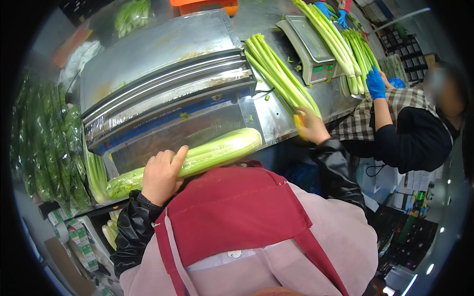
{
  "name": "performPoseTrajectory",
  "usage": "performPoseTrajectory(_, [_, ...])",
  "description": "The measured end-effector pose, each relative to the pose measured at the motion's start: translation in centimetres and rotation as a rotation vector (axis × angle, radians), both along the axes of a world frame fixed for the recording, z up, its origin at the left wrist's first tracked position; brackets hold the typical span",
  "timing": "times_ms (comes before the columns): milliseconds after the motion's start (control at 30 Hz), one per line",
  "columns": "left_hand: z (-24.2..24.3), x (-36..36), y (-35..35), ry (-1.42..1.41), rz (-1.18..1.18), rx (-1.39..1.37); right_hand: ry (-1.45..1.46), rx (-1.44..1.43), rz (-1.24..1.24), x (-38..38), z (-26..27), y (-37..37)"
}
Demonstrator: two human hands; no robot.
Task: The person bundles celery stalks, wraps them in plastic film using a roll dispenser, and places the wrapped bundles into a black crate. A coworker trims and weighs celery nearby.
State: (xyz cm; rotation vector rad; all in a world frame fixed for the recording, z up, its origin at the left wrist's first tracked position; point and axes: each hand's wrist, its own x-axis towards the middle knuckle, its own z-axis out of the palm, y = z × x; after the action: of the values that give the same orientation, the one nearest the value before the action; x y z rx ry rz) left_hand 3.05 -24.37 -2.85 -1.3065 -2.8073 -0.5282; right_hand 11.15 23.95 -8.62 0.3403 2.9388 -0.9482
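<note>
My left hand (163,174) is closed around a film-wrapped celery bunch (222,148), which lies slanted along the front edge of the wrapping machine. To the right, my right hand (311,125) grips a yellow object (300,127), perhaps a tool handle, at the near end of an unwrapped celery bunch (277,70). Whether the fingers also touch that celery cannot be told. The film wrapping machine (159,51), with a metal top and rollers, stands in front of me.
A digital scale (311,51) stands beyond the loose celery, with more celery (333,40) across it. A co-worker in blue gloves (376,83) handles stalks at right; other gloved hands show at the top. Bagged greens (48,140) lie at left, an orange container (207,5) behind.
</note>
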Motion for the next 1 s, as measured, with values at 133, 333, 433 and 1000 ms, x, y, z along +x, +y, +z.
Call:
performPoseTrajectory(133, [0.2,0.6,-0.1,0.065,0.006,0.039,-0.419,-0.373,0.130,-1.3,8.6,-2.6])
performPoseTrajectory(333, [-0.7,1.8,-1.0,0.222,0.032,0.087,-0.544,-0.031,0.764,-9.9,9.7,-9.7])
performPoseTrajectory(433, [-0.3,2.6,-0.9,0.272,0.089,0.096,-0.546,-0.020,0.903,-13.1,10.9,-15.9])
performPoseTrajectory(1000, [-4.7,10.0,-6.7,-0.130,0.269,0.124,-0.001,0.547,1.243,-15.1,7.7,-43.9])
